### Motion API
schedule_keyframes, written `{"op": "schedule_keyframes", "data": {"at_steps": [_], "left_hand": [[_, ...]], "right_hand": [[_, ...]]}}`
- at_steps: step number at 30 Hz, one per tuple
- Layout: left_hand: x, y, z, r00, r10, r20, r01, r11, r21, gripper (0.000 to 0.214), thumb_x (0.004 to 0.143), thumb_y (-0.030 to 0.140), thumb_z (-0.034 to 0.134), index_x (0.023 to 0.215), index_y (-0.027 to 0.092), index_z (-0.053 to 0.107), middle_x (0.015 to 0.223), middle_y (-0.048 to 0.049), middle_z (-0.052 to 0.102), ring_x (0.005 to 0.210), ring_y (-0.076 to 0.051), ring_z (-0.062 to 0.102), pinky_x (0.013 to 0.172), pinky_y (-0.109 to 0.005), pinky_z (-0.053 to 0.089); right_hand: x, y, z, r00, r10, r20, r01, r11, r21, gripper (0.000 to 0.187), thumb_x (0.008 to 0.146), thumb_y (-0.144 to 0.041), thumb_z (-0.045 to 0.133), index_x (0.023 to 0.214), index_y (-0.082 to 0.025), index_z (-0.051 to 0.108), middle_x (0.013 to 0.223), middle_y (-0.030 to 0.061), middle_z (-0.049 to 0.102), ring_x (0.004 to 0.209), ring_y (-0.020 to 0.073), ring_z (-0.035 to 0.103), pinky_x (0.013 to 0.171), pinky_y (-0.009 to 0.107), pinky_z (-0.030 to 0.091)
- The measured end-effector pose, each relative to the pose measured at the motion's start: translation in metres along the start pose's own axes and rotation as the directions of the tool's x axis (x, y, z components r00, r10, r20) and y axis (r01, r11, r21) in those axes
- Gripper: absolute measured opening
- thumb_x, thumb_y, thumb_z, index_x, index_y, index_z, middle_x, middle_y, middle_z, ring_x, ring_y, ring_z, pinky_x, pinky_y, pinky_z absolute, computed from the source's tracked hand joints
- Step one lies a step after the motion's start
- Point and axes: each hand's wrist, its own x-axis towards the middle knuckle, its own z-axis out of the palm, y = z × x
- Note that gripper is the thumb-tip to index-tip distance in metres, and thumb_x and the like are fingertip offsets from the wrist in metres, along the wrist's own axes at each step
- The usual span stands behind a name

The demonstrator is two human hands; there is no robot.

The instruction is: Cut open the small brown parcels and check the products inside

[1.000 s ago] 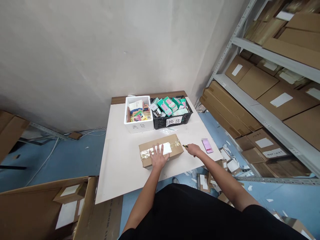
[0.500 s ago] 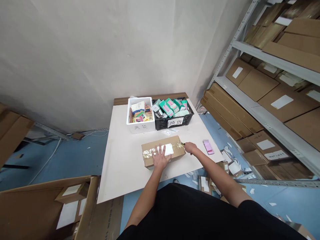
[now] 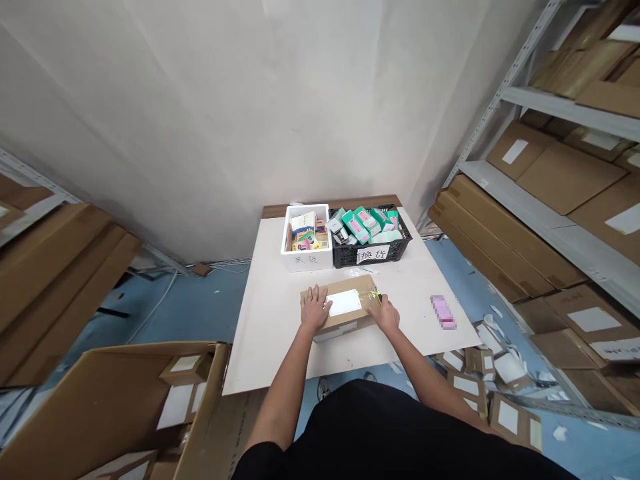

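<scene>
A taped cardboard box [image 3: 345,284] with a white label [image 3: 345,303] on top lies on the white table [image 3: 273,327]. My left hand [image 3: 315,309] rests flat on the box's left end, fingers stretched out and thumb apart near the label. In my right hand [image 3: 386,316], closed at the box's right end, is a small yellow-and-black utility knife [image 3: 379,297]. The knife's tip is at the clear tape; whether the blade is in the tape I cannot tell.
Behind the box stand a white foam bin [image 3: 306,261] of small packages and a black crate [image 3: 373,255] of green-and-pink boxes. A blurred pink phone-like item [image 3: 443,313] lies on the right. Cartons fill the shelf [image 3: 560,233]; a large open carton [image 3: 220,373] stands at left.
My left hand has slid from the label to the box's left end. The box now sits slightly turned, its right hand side still under my knife hand. The view has shifted left.
</scene>
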Motion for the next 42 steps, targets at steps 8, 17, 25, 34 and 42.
{"op": "schedule_keyframes", "data": {"at_steps": [8, 17, 25, 34, 42], "left_hand": [[-0.029, -0.011, -0.02, 0.971, -0.222, 0.09, 0.218, 0.975, 0.047, 0.064, 0.104, 0.058, 0.027, 0.135, 0.023, 0.07, 0.127, -0.019, 0.071, 0.117, -0.036, 0.066, 0.099, -0.05, 0.049], [-0.045, 0.01, -0.004, 0.977, -0.108, 0.183, 0.126, 0.988, -0.09, 0.069, 0.105, 0.055, 0.029, 0.168, 0.027, 0.024, 0.138, -0.0147, 0.068, 0.114, -0.029, 0.071, 0.091, -0.038, 0.053], [-0.059, 0.04, 0.019, 0.949, -0.242, 0.201, 0.267, 0.957, -0.109, 0.075, 0.106, 0.049, 0.024, 0.168, 0.009, 0.011, 0.122, -0.0213, 0.076, 0.112, -0.033, 0.073, 0.091, -0.042, 0.052], [-0.01, 0.063, -0.025, 0.962, 0.206, 0.18, -0.229, 0.966, 0.121, 0.08, 0.085, 0.044, 0.076, 0.157, 0.029, 0.046, 0.166, -0.0167, 0.042, 0.151, -0.038, 0.04, 0.113, -0.049, 0.044], [0.048, 0.051, -0.027, 0.856, 0.406, 0.321, -0.448, 0.891, 0.069, 0.117, 0.061, 0.077, 0.083, 0.162, 0.038, 0.038, 0.177, -0.0059, 0.019, 0.162, -0.039, 0.015, 0.125, -0.051, 0.027]], "right_hand": [[0.099, -0.08, -0.038, 0.99, -0.019, 0.139, 0.006, 0.996, 0.093, 0.069, 0.093, -0.061, 0.069, 0.137, -0.016, 0.041, 0.126, 0.0191, 0.069, 0.114, 0.0293, 0.068, 0.079, 0.031, 0.048], [0.026, -0.026, 0.008, 0.988, -0.148, 0.045, 0.144, 0.985, 0.091, 0.076, 0.09, -0.071, 0.065, 0.141, -0.02, 0.041, 0.13, 0.0179, 0.068, 0.114, 0.0321, 0.07, 0.083, 0.034, 0.05], [0.057, -0.032, -0.002, 0.922, -0.317, 0.22, 0.323, 0.946, 0.01, 0.091, 0.071, -0.063, 0.087, 0.14, -0.02, 0.045, 0.126, 0.0152, 0.071, 0.113, 0.0325, 0.07, 0.082, 0.032, 0.049], [0.061, 0.034, -0.042, 0.986, -0.167, 0.004, 0.165, 0.979, 0.12, 0.058, 0.097, -0.06, 0.061, 0.138, -0.022, 0.046, 0.115, 0.0113, 0.074, 0.106, 0.0286, 0.07, 0.08, 0.03, 0.047], [0.013, 0.102, -0.032, 0.972, -0.049, 0.229, -0.042, 0.924, 0.38, 0.035, 0.11, -0.05, 0.031, 0.13, -0.025, 0.045, 0.096, 0.0033, 0.074, 0.08, 0.0196, 0.074, 0.072, 0.025, 0.051]]}}
